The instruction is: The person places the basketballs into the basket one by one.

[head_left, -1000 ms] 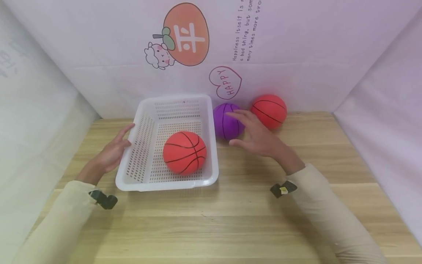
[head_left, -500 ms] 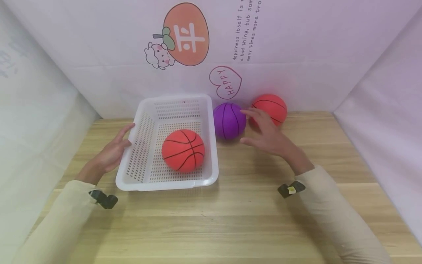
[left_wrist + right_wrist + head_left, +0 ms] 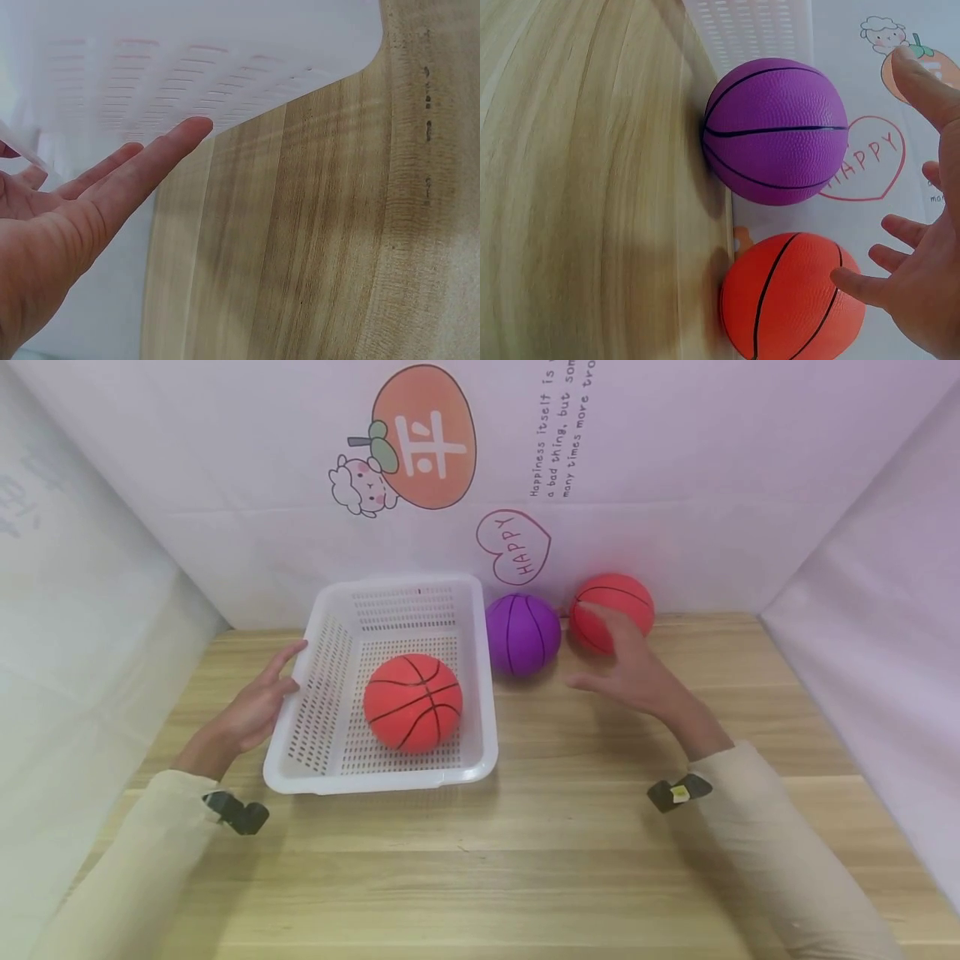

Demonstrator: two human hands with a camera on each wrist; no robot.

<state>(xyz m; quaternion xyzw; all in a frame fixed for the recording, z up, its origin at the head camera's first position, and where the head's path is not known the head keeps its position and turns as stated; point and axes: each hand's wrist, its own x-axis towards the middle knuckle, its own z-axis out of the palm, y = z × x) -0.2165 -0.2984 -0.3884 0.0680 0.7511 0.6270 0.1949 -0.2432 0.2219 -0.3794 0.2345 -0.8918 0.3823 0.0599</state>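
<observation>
Right hand [image 3: 637, 670], fingers spread wide, holding nothing, has shifted from the purple basketball [image 3: 522, 635] toward the rear red basketball [image 3: 791, 296], seemingly its target; left hand [image 3: 251, 714], fingers straight, touches the white plastic basket [image 3: 375, 783], where the front red basketball [image 3: 414, 703] has rolled slightly left

Your white slotted basket [image 3: 375, 782] holds a red ball [image 3: 413, 703]; to its right sit a purple ball [image 3: 523, 635] and another red ball [image 3: 776, 300].
</observation>
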